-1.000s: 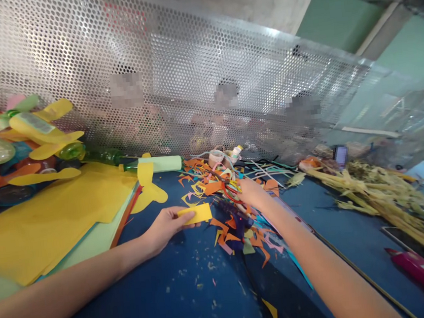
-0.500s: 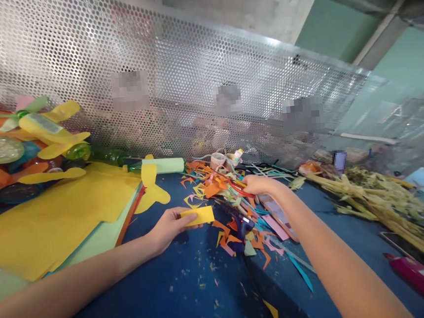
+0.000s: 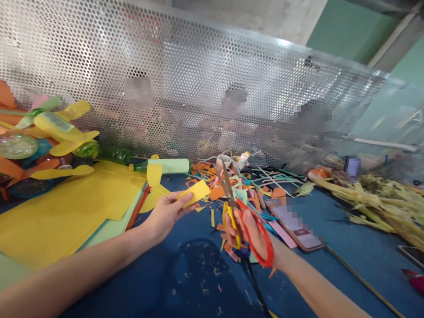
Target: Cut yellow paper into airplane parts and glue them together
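Observation:
Pinched in my left hand (image 3: 168, 213) is a small yellow paper strip (image 3: 197, 194), its free end pointing right. My right hand (image 3: 250, 230) is closed on a pair of scissors (image 3: 229, 189) with one red and one yellow handle loop. The blades point up and away from me, slightly apart, just right of the strip and not touching it. Below and behind the scissors lie colourful paper scraps (image 3: 217, 193), partly hidden by my right hand. A yellow paper cutout (image 3: 154, 176) rests beyond my left hand.
Large yellow sheets (image 3: 71, 211) are stacked on the left, with paper-decorated bottles (image 3: 14, 146) behind them. A phone (image 3: 300, 230) lies to the right, near dried husks (image 3: 386, 203). A perforated metal screen (image 3: 189, 72) rises at the back, with people beyond it. A white glue bottle (image 3: 242, 159) stands there.
My right hand has lifted the scissors from the scrap pile and drawn them back toward me, blades now upward. My left hand has tilted the yellow strip upward slightly.

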A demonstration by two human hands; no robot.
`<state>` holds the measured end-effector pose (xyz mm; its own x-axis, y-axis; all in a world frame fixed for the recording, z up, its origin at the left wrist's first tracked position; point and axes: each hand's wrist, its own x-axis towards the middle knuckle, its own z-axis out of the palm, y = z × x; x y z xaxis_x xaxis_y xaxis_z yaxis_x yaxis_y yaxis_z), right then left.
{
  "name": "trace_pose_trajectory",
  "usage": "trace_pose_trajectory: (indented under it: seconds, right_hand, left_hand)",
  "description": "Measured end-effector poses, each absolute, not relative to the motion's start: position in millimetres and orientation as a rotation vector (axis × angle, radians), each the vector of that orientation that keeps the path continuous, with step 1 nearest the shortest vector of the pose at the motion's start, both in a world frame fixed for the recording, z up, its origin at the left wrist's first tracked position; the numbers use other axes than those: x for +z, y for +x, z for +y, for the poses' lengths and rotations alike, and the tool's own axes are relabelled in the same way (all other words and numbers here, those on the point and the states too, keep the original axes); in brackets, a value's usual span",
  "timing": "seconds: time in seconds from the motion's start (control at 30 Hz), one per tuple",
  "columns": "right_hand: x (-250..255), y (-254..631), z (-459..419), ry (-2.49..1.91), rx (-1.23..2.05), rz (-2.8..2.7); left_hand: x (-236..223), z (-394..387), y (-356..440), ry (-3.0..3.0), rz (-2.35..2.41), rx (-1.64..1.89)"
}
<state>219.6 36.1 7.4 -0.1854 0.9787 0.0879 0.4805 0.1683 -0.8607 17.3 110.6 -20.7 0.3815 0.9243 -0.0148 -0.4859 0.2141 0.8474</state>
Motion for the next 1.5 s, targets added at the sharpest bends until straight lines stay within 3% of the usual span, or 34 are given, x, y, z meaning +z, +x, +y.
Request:
trace_pose_trajectory:
  seconds: [0.13,0.53,1.5]
  right_hand:
    - [7.5,204.5,20.2,-1.388,1.046,-1.889]
    - [14.8,196.5,12.8,-1.441,0.557,-2.245]
    - [9.5,195.7,13.5,-1.418,0.576,-2.316]
  left_hand:
    - [-8.8,111.7,12.4,0.945,0.578,1.123]
    - [-1.3,101.0,15.4,1.067,0.653,1.087]
    - [0.8,93.1,17.6,1.139,0.674,1.088]
